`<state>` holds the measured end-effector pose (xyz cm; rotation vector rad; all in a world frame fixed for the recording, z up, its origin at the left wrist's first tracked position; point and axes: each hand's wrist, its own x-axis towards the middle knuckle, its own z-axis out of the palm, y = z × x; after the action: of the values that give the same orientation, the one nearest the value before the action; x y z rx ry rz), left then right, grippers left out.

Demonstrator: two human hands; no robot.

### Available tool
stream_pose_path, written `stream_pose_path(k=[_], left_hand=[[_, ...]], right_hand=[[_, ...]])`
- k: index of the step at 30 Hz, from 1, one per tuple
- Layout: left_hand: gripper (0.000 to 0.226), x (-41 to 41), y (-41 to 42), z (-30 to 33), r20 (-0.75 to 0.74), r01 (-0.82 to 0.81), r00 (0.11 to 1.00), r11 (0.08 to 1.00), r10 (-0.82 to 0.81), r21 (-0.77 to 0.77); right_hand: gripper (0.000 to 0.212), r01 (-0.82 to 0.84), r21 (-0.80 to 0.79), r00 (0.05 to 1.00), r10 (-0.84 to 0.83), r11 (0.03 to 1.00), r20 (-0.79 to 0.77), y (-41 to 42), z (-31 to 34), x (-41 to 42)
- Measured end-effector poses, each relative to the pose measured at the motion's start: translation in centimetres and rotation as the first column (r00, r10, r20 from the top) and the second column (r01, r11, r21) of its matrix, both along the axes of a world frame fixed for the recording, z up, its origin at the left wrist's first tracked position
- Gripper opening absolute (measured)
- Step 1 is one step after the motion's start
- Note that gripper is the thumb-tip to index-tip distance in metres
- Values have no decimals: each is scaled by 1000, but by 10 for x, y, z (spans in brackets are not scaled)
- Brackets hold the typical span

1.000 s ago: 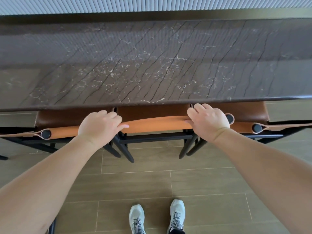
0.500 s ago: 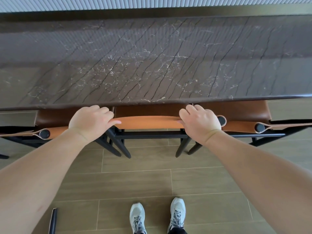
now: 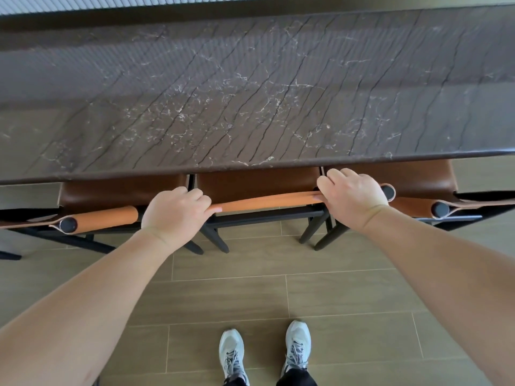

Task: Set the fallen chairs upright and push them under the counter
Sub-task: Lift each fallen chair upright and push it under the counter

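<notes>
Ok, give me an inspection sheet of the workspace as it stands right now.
Surface: dark veined stone counter, nothing seen on it.
Job's things: three tan chairs upright, seats partly under the counter edge: middle chair, left chair, right chair.
Clutter: nothing seen.
Hands: left hand and right hand each grip an end of the middle chair's backrest.
Cables: nothing seen.
Surroundings: wood-look tile floor; the person's grey shoes; ribbed wall panel behind the counter.
</notes>
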<state>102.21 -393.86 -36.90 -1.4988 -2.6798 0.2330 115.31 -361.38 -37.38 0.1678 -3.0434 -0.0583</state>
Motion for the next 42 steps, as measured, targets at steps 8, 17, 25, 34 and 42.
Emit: stream_pose_path(k=[8, 17, 25, 34, 42], left_hand=[[44, -12, -16, -5, -22, 44, 999, 999, -44, 11], [27, -9, -10, -1, 27, -14, 1000, 999, 15, -37], [45, -7, -8, 0, -39, -90, 995, 991, 87, -95], [47, 56, 2, 19, 27, -419, 904, 896, 426, -145], [60, 162, -9, 47, 240, -559, 805, 829, 542, 4]], right_hand=[[30, 40, 13, 994, -41, 999, 103, -14, -1, -2], [34, 71, 10, 994, -72, 997, 78, -15, -6, -4], [27, 90, 34, 993, -92, 995, 75, -15, -12, -2], [40, 137, 47, 961, -144, 989, 235, -24, 9, 8], [49, 19, -99, 979, 1, 995, 203, -62, 32, 61]])
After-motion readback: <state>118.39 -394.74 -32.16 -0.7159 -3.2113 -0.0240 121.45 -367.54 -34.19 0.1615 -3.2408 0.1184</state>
